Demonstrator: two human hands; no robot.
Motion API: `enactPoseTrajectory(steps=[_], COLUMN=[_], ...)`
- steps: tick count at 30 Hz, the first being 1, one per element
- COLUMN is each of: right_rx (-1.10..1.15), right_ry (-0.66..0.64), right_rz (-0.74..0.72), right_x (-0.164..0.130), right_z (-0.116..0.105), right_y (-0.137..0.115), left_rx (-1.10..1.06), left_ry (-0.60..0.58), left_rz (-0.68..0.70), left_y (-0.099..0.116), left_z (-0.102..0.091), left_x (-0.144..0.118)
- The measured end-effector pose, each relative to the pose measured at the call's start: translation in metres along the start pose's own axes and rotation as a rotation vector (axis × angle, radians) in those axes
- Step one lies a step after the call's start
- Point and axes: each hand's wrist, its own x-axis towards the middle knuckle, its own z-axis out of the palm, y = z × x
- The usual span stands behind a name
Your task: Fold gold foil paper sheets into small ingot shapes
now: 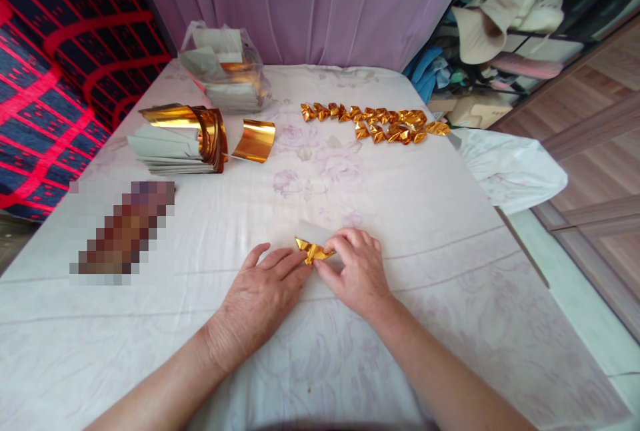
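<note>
A partly folded sheet of gold foil paper (pixel 316 253) lies on the cloth-covered table in front of me, with part of its pale back (pixel 314 231) showing behind the folds. From the left, my left hand (pixel 267 287) rests palm down with its fingertips pressed on the folded foil, its thumb hidden. On the other side, my right hand (pixel 357 271) pinches the right end of the same piece between thumb and curled fingers. Farther back, several folded gold foil pieces (pixel 383 116) stand in two rows. A single flat gold sheet (pixel 256 141) lies left of them.
A thick stack of gold foil sheets (pixel 180 151) sits at the back left, before a clear plastic bag (pixel 227 74) of more sheets. A blurred-out object (pixel 123 234) lies at the left. Right of the table are a white plastic bag (pixel 520 167) and shelves.
</note>
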Motion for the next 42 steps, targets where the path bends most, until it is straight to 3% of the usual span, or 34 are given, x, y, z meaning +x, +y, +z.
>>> enactPoseTrajectory(steps=[10,17,24,42], right_rx=[-0.028,0.012,0.025,-0.031], right_ry=[-0.006,-0.039,-0.053,-0.089], right_rz=[0.016,-0.048,-0.105,-0.248], right_x=[0.0,-0.003,-0.005,-0.003], right_z=[0.0,-0.004,-0.009,-0.008], right_y=[-0.004,0.002,0.006,0.01], left_rx=[-0.007,-0.218,-0.112,-0.182], left_ry=[0.01,0.074,0.073,0.115], left_rz=[-0.042,-0.061,-0.094,-0.126], left_y=[0.003,-0.016,-0.024,-0.022], left_z=[0.002,0.006,0.012,0.01], left_x=[0.004,0.006,0.007,0.012])
